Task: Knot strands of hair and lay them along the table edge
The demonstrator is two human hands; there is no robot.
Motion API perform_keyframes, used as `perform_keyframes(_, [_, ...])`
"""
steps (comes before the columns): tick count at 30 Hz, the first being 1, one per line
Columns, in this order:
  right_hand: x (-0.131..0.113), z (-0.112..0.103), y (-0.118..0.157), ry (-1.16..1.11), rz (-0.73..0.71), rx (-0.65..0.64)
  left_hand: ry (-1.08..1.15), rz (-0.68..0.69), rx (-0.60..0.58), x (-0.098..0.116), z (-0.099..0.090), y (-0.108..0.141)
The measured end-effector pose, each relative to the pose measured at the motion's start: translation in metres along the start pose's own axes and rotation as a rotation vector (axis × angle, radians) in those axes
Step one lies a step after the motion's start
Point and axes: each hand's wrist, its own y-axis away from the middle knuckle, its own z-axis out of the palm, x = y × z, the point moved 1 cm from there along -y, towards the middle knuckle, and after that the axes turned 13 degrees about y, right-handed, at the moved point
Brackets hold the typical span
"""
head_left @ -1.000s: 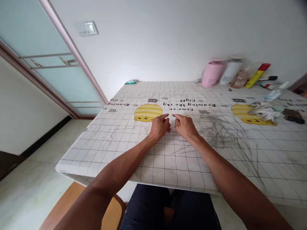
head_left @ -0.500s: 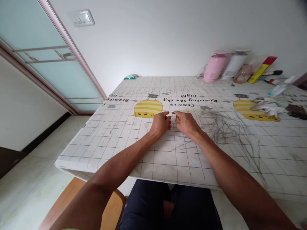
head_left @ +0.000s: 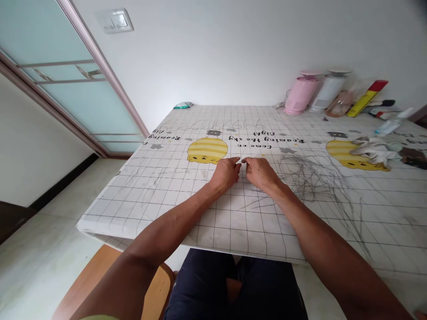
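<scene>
My left hand (head_left: 227,172) and my right hand (head_left: 261,172) are close together above the middle of the tablecloth (head_left: 230,222), fingertips a small gap apart. Each hand is closed, thumb and forefinger pinched. Something thin and pale seems to lie at the fingertips, too small to make out. Beside my right wrist is a tangle of thin dark lines (head_left: 303,178); I cannot tell whether they are loose strands or scribbles on the cloth. A printed yellow striped balloon figure (head_left: 207,150) shows just beyond my left hand.
At the back right stand a pink cylinder device (head_left: 302,94), a white one (head_left: 328,92) and a yellow-and-red box (head_left: 367,98). A crumpled cloth (head_left: 380,150) and a clear bottle (head_left: 394,122) lie nearer. A green packet (head_left: 183,105) sits at the far left corner. A wooden stool (head_left: 90,280) stands below.
The view has shifted very slightly. My hands stay pinched and close together, with the fingertips of both a little nearer to each other.
</scene>
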Motion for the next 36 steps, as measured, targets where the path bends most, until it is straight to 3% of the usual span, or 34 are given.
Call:
perform_keyframes(6, [0.004,0.007,-0.002,-0.005,-0.049,0.035,-0.174,0.211,-0.041,0.002,-0.002,0.002])
perform_keyframes(11, [0.006,0.003,-0.002,-0.124,-0.066,0.061,-0.235,0.247,-0.043,0.004,-0.004,0.001])
perform_keyframes(16, [0.02,-0.014,-0.005,-0.451,0.082,-0.003,-0.165,0.237,-0.024,0.004,-0.007,0.001])
perform_keyframes(19, [0.026,-0.016,-0.008,-0.725,0.202,0.059,-0.231,0.284,-0.027,0.005,-0.008,0.002])
perform_keyframes(24, [0.017,-0.008,-0.007,-1.173,0.281,0.091,-0.381,0.385,-0.016,0.008,-0.003,0.005])
perform_keyframes(27, [0.009,-0.005,-0.005,-1.284,0.323,0.108,-0.329,0.333,0.007,0.008,0.0,0.006])
perform_keyframes(31, [0.005,-0.007,-0.004,-1.28,0.274,0.155,-0.165,0.181,0.049,0.008,0.0,0.007])
perform_keyframes(36, [0.008,-0.009,-0.004,-0.849,0.228,0.143,0.026,0.097,0.106,0.013,-0.004,0.006])
